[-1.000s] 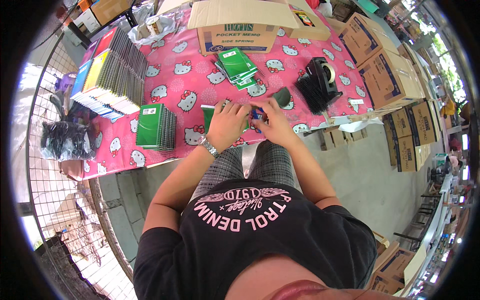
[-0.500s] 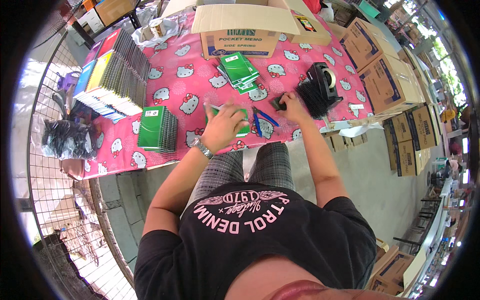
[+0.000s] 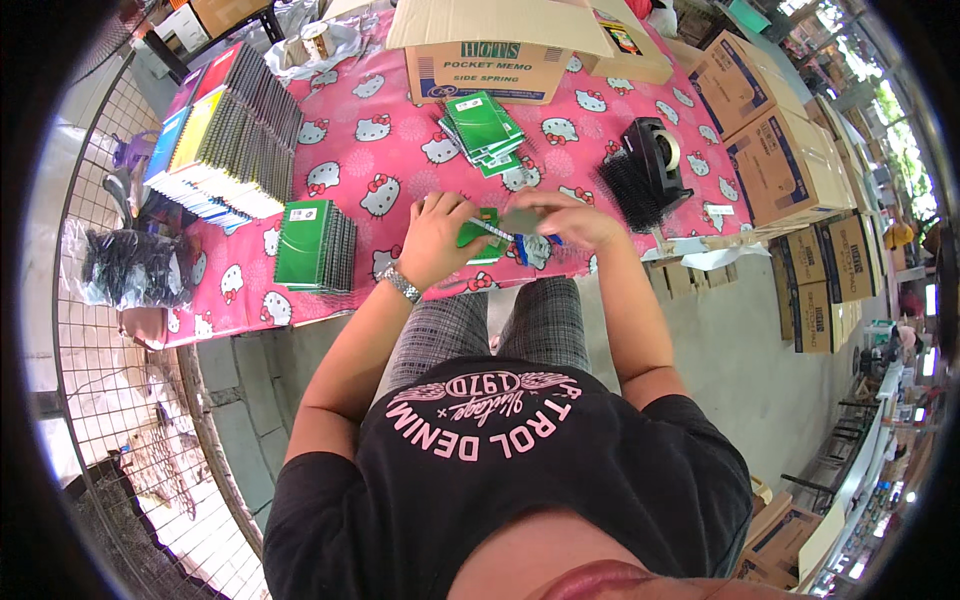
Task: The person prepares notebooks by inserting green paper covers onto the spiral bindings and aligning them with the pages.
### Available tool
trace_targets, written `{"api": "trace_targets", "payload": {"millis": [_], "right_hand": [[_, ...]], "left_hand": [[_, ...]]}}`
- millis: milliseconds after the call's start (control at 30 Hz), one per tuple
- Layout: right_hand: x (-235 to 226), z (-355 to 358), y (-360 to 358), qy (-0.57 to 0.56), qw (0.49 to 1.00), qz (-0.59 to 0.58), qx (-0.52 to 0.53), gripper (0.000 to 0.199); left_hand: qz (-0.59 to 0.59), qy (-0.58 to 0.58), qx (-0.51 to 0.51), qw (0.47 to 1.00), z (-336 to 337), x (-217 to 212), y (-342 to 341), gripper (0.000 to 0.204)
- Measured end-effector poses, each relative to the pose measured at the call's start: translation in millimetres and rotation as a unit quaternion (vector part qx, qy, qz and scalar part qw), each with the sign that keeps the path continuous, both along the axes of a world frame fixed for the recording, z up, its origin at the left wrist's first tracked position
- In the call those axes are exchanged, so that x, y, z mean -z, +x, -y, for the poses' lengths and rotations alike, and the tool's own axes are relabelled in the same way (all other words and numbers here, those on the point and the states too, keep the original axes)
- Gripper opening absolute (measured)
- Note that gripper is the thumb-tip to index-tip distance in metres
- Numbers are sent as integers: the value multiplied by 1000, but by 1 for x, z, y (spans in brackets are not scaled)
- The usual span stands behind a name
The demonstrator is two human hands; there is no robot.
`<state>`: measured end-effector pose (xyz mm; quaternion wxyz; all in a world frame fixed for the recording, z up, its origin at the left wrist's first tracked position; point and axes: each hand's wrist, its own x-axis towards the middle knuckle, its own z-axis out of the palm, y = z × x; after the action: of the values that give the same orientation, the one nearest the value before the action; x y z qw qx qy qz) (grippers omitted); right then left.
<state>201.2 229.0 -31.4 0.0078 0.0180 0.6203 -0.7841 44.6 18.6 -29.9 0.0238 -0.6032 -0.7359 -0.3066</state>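
Observation:
A small green notebook [image 3: 480, 230] lies at the table's near middle. My left hand [image 3: 438, 238], with a metal watch at its wrist, is closed on a thin notebook [image 3: 492, 229], whose pale edge shows tilted above the green cover. My right hand [image 3: 578, 220] is closed on a small dark grey-green block [image 3: 520, 221], blurred by motion, close to that edge. Blue-handled pliers [image 3: 521, 250] lie below the block, partly hidden by it and my right hand. Beyond my hands sits a loose pile of green notebooks [image 3: 482, 125]. To the left stands a neat green notebook stack [image 3: 305, 245].
Tall stacks of coloured spiral notebooks [image 3: 215, 140] rise at the left. An open carton [image 3: 485, 75] stands at the back. At the right are a tape dispenser [image 3: 652, 165] and a bunch of black wire coils [image 3: 628, 195]. More cartons [image 3: 770, 165] stand beyond the table's right edge.
My right hand has lifted the dark block off the table and brought it left over the pliers, to the notebook's edge. The left hand's fingers have closed on the notebook.

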Motion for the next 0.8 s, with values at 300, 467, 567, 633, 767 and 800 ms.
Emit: {"api": "trace_targets", "payload": {"millis": [300,467,567,633,767,800], "right_hand": [[-10,10,-6,-17,1000,5,-3,54],[-13,16,-6,-78,997,5,17,52],[-7,10,-13,-190,980,-51,-1,52],[-11,8,-28,61,997,40,8,52],[-16,11,-30,-68,998,6,-19,47],[-15,12,-29,-104,993,-21,-41,46]], "left_hand": [[30,-15,15,999,2,-2,0,38],[44,-19,6,999,3,-6,-10,35],[36,-22,5,999,2,0,-27,35],[39,-37,12,998,2,-1,-41,36],[184,-30,50,981,4,4,-46,33],[193,-30,56,979,3,4,-48,33]]}}
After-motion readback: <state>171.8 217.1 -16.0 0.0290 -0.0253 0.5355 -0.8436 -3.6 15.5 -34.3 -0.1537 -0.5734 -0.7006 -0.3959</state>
